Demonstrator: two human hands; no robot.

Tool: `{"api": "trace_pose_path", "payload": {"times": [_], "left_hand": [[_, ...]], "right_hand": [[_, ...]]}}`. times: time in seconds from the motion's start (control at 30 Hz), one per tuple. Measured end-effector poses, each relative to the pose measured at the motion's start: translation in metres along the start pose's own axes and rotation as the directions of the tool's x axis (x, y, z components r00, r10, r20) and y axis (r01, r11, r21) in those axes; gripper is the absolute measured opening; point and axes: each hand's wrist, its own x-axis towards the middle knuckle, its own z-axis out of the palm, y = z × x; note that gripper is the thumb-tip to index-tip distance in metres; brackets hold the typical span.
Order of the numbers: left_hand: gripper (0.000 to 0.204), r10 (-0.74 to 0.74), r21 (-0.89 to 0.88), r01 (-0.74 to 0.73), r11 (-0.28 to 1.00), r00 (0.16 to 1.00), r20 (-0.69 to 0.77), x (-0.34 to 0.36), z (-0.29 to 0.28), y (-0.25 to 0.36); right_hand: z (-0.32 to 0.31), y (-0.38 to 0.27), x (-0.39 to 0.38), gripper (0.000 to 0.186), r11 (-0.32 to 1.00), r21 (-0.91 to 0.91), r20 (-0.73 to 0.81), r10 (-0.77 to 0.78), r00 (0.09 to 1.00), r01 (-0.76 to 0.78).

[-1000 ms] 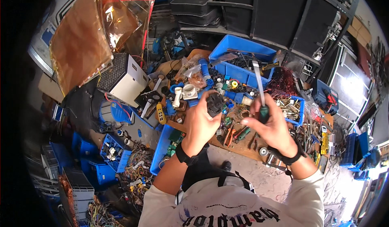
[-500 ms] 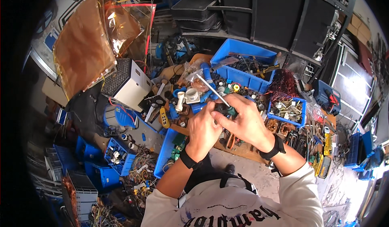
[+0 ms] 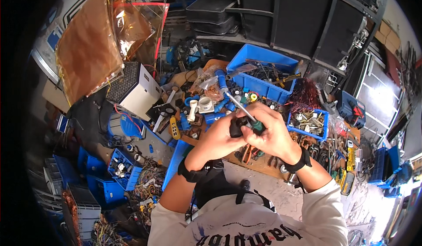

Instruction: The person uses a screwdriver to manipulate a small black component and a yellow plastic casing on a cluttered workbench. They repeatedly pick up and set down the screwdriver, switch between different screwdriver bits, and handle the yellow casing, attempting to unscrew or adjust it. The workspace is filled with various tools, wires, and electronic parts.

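Note:
My left hand [image 3: 215,141] grips a dark, black part [image 3: 237,126], largely covered by fingers. My right hand [image 3: 276,137] is closed around a screwdriver [image 3: 258,125] with a green handle; its long metal shaft slants up and left over my left hand. Both hands meet above the cluttered wooden bench [image 3: 273,170], and I cannot make out whether the tool touches the black part. Just beyond them are white plastic fittings [image 3: 205,104], blue plastic pieces [image 3: 215,118] and, below, orange-handled pliers [image 3: 247,154].
A blue crate [image 3: 266,87] of tools and a small bin [image 3: 307,124] of metal pieces sit behind and right. A white box [image 3: 143,94] and leaning brown panels [image 3: 88,54] stand left. Several blue bins [image 3: 110,189] and tangled wires [image 3: 148,182] lie at lower left.
My hands have come together: the right moved left with the screwdriver, whose shaft tipped from upright to a leftward slant. My left hand has dropped slightly lower, still holding the black part.

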Motion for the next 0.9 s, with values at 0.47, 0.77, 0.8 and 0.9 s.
{"api": "trace_pose_path", "payload": {"times": [0.47,0.77,0.8,0.9], "left_hand": [[0.036,0.025,0.41,0.116,0.905,0.946,-0.324,-0.002,0.014,0.01],[0.033,0.135,0.382,0.038,0.923,0.899,-0.416,0.002,0.019,0.003],[0.033,0.137,0.371,0.034,0.928,0.895,-0.425,0.003,0.02,0.003],[0.032,0.114,0.336,0.052,0.94,0.883,-0.454,0.003,0.02,-0.005]], "right_hand": [[0.007,-0.008,0.008,0.032,0.938,-0.346,-0.058,0.003,0.998,-0.023],[0.02,0.011,0.005,0.019,0.987,-0.147,-0.213,0.034,0.977,-0.066],[0.02,0.009,0.004,0.017,0.985,-0.125,-0.227,0.084,0.97,-0.115],[0.021,0.004,0.007,0.015,0.966,-0.103,-0.228,0.211,0.951,-0.239]]}}
